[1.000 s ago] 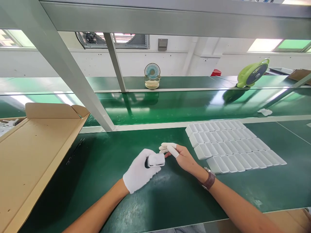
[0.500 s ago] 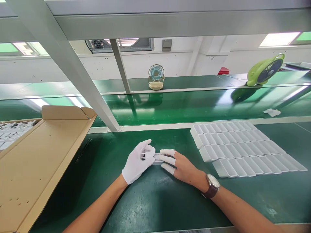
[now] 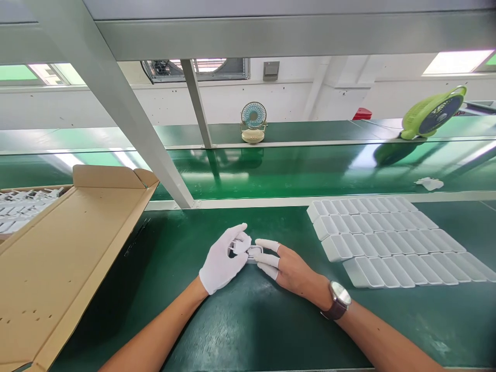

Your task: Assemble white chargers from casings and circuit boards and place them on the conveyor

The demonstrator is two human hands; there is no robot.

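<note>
My left hand (image 3: pixel 222 261), in a white glove, is closed round a small white plastic part (image 3: pixel 248 251) low over the green bench (image 3: pixel 251 320). My right hand (image 3: pixel 289 266), bare with white finger cots on three fingertips and a wristwatch, pinches the same part from the right. Both hands meet at the bench's middle. Most of the part is hidden by the fingers.
Rows of white plastic cases (image 3: pixel 387 240) lie on the bench to the right. An open cardboard box (image 3: pixel 65 253) with small white parts stands at left. A slanted metal post (image 3: pixel 127 124) crosses ahead. Two small fans (image 3: pixel 253 122) (image 3: pixel 432 112) sit on the far shelf.
My left hand turned the white part over and lowered it toward the bench. My right hand closed in from the right and took hold of it. The view shifted slightly left.
</note>
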